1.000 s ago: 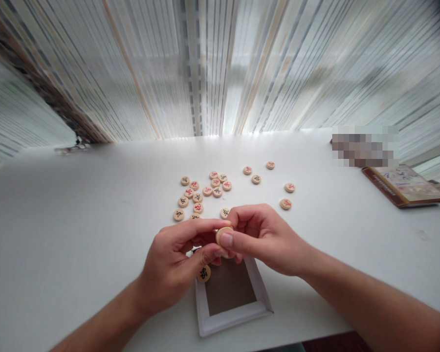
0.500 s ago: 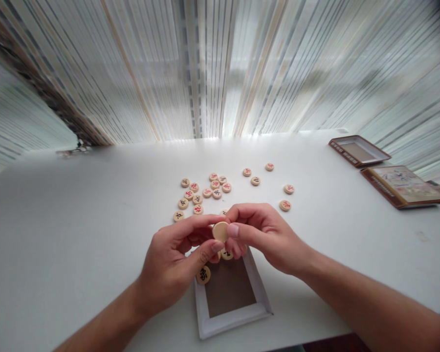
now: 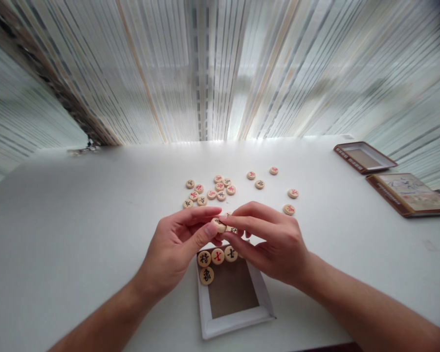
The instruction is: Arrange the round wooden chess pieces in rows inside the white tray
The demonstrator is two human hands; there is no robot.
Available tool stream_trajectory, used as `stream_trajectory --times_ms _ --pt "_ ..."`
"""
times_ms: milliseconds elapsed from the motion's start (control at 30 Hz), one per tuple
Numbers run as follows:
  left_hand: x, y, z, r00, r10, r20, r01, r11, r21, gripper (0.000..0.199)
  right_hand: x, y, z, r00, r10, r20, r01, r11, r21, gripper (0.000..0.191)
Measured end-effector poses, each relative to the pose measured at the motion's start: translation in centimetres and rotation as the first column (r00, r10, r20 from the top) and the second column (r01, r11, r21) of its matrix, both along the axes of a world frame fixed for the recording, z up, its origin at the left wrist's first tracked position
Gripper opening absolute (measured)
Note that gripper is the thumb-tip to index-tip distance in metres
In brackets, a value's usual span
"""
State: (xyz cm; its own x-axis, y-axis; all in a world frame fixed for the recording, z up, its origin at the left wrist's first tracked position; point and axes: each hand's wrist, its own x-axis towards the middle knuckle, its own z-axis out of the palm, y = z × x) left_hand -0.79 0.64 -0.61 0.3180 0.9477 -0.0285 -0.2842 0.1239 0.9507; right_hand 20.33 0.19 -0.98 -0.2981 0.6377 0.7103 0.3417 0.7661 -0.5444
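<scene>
A round wooden Chinese chess piece [image 3: 218, 225] is held just beyond the box half, its dark-marked face now partly in sight. My left hand [image 3: 178, 247] is closed on its left side, thumb in front. My right hand [image 3: 275, 239] pinches at its right edge and covers part of it. Below the hands lies an open white-walled box half [image 3: 238, 320] with a brown floor. Along its far wall stand a black piece [image 3: 204, 258], a red one [image 3: 217, 256] and another black one [image 3: 231, 253]; one more black piece [image 3: 206, 275] sits at the left wall.
Several loose chess pieces [image 3: 211, 194] are scattered beyond my hands, and a few farther right, such as a red-marked piece [image 3: 289, 209]. At the far right rest an open box part [image 3: 366, 157] and a picture-covered box [image 3: 410, 193]. A striped curtain [image 3: 220, 73] hangs behind the white table [image 3: 77, 234].
The held piece has turned from its plain side to its marked side. My right hand's fingers have shifted over it. More pieces in the box half now show. The view has shifted slightly.
</scene>
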Motion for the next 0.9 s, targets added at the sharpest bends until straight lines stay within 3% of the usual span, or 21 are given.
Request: stream_trajectory --times_ms 200,467,733,900 --pt "-0.23 0.06 -0.49 0.998 -0.002 0.058 0.005 0.999 -0.048 0.029 0.06 0.27 -0.07 1.0 0.0 0.006 0.0 1.0 0.004 0.024" --pt "0.2 0.37 0.1 0.991 0.082 0.108 -0.067 0.988 -0.137 0.025 -0.04 0.02 0.31 0.999 0.009 0.046 -0.008 0.999 -0.034 0.032" --pt "0.42 0.2 -0.15 0.993 0.114 0.015 -0.112 0.99 -0.086 0.039 -0.01 -0.18 -0.49 0.983 -0.061 0.171 0.057 0.998 0.03 0.032" --pt "0.48 0.27 0.03 0.991 0.13 0.02 -0.128 0.989 -0.071 0.026 -0.17 -0.39 -0.09 0.988 -0.036 0.151 0.041 0.999 -0.03 0.026"
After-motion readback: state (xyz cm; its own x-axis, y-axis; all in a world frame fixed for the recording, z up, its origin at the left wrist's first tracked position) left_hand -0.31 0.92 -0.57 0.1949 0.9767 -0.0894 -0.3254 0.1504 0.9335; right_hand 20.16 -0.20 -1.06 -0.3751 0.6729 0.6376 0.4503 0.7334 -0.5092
